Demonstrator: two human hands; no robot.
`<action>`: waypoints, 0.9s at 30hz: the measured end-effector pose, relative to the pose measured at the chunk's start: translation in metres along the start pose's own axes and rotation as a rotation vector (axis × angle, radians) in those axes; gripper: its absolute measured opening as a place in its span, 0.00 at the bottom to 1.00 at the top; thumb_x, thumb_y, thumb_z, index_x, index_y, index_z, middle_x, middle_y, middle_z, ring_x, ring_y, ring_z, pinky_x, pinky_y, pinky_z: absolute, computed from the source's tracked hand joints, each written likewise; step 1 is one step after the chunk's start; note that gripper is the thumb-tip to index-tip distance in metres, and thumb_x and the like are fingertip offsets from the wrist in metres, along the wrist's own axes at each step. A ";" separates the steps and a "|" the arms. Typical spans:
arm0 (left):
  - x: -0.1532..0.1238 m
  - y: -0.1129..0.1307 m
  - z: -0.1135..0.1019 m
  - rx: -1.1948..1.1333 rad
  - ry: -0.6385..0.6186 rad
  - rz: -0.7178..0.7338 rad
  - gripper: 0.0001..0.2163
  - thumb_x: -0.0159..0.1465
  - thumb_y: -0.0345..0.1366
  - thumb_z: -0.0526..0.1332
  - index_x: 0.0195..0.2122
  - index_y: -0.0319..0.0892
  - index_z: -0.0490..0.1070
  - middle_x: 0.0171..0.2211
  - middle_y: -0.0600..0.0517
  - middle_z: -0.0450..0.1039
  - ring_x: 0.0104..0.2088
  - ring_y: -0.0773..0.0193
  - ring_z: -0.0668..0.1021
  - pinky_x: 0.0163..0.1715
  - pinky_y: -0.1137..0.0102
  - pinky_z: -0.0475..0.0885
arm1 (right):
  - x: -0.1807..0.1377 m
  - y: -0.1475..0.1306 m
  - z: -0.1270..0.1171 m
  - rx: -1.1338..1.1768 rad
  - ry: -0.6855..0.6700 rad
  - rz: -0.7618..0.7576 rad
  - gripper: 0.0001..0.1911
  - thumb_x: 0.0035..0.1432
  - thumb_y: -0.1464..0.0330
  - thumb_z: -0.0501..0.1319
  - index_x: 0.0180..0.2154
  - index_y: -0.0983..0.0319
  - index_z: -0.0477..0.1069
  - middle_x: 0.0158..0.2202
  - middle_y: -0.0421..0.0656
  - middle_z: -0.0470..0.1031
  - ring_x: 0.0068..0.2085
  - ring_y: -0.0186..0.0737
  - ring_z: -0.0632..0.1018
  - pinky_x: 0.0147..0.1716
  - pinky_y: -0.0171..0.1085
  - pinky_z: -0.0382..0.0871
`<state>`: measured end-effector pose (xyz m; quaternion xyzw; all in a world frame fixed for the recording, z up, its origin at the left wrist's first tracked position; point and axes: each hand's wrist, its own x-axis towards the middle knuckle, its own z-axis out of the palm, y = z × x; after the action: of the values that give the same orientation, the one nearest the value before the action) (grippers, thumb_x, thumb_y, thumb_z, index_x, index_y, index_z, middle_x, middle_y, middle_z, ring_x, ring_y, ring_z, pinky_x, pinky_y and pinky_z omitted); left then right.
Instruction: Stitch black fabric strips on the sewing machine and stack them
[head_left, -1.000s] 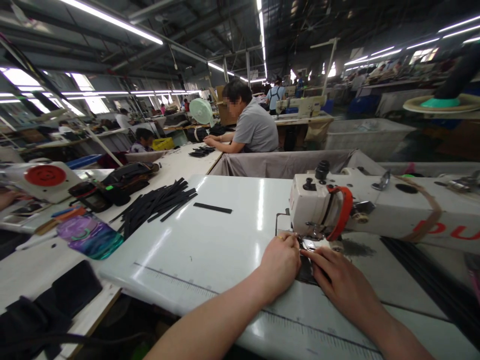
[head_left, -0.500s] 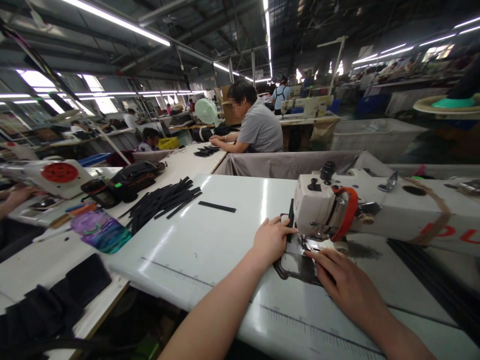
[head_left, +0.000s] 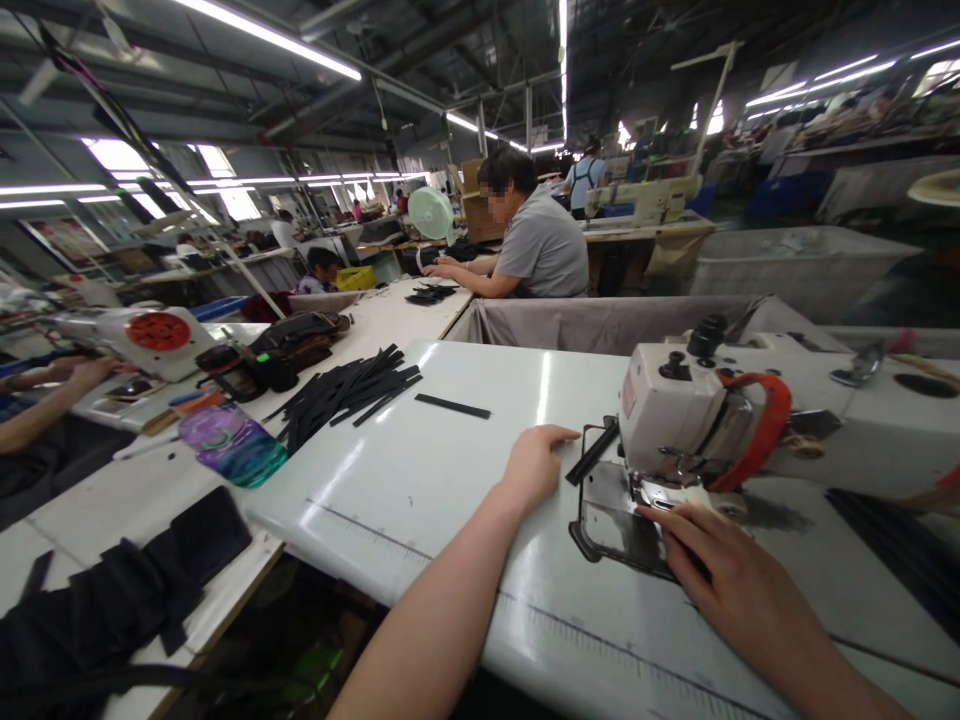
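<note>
A white sewing machine with an orange-red lever stands at the right of the pale table. One black strip lies slantwise on its bed, left of the needle area. My left hand is just left of this strip, index finger stretched toward it and the other fingers curled; no strip shows in it. My right hand rests at the front of the metal work plate, fingers stretched, tips close to the presser foot. Nothing shows in its fingers. Another black strip lies alone on the table.
A pile of black strips lies at the table's far left, near a purple-teal pouch. Black fabric pieces cover the lower-left table. Long black strips lie at right. A co-worker sits behind; another person's hands work at left.
My left hand has drawn back from the strip beside the machine head. That strip now lies slanted and in fuller view. My right hand stays by the presser foot; the view has shifted.
</note>
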<state>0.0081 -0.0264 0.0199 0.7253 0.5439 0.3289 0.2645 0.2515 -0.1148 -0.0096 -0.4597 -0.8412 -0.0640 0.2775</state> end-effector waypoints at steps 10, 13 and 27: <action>0.004 0.011 0.008 -0.075 0.098 -0.104 0.09 0.63 0.32 0.61 0.41 0.41 0.80 0.39 0.50 0.81 0.38 0.62 0.79 0.45 0.68 0.73 | -0.001 0.001 0.001 -0.010 -0.004 0.001 0.19 0.70 0.60 0.46 0.48 0.59 0.72 0.42 0.46 0.76 0.39 0.45 0.77 0.38 0.43 0.73; 0.004 0.012 0.011 -0.079 0.072 -0.107 0.09 0.64 0.33 0.60 0.39 0.41 0.80 0.38 0.51 0.81 0.36 0.63 0.79 0.43 0.70 0.72 | -0.002 0.001 0.002 -0.015 0.005 -0.003 0.19 0.70 0.60 0.46 0.48 0.59 0.72 0.42 0.46 0.76 0.38 0.45 0.78 0.37 0.44 0.73; -0.043 0.042 -0.034 0.546 -0.168 -0.189 0.11 0.63 0.25 0.55 0.41 0.36 0.76 0.41 0.41 0.75 0.39 0.56 0.79 0.41 0.66 0.72 | 0.009 -0.019 -0.020 0.075 0.053 -0.170 0.14 0.68 0.67 0.50 0.49 0.58 0.72 0.45 0.47 0.75 0.45 0.43 0.77 0.42 0.39 0.73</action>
<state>-0.0002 -0.0779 0.0647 0.7404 0.6536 0.0829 0.1333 0.2402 -0.1265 0.0147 -0.3742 -0.8713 -0.0681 0.3101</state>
